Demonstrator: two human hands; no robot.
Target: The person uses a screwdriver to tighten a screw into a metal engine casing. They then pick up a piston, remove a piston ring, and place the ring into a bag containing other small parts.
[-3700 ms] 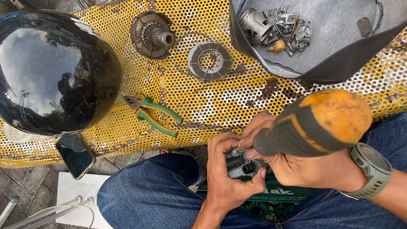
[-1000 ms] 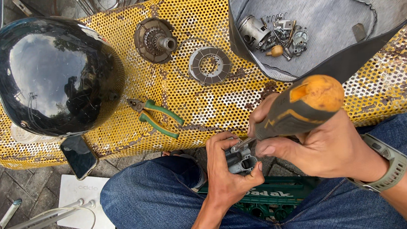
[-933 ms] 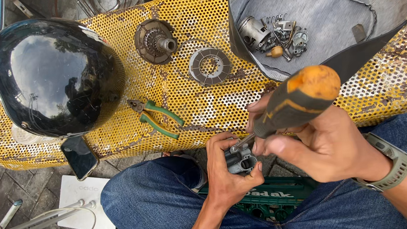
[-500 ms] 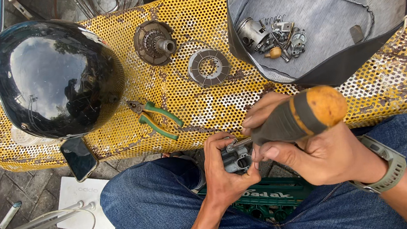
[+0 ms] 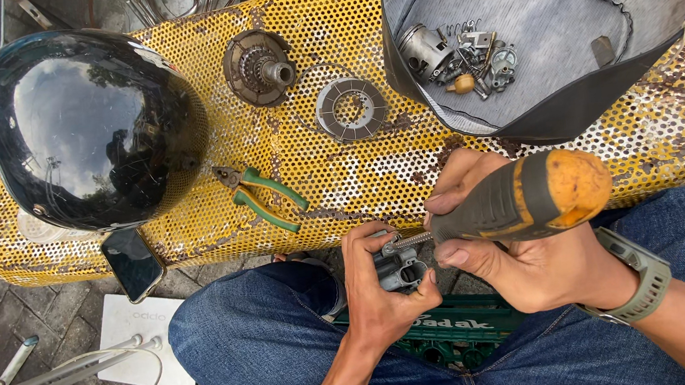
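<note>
My left hand grips a small grey metal part over my lap, between my knees. My right hand holds a screwdriver with a grey and orange handle; its metal tip rests against the part. The handle lies nearly level and points to the right. A grey watch is on my right wrist. Both hands sit just in front of the edge of the yellow perforated metal table.
On the table lie a glossy black helmet, green-handled pliers, a rusty clutch hub, a round ring plate and a black bag holding several metal parts. A phone hangs at the table edge. A green crate sits under my legs.
The screwdriver handle has swung from steeply tilted to nearly level while its tip stayed at the part. My left hand kept its hold on the part.
</note>
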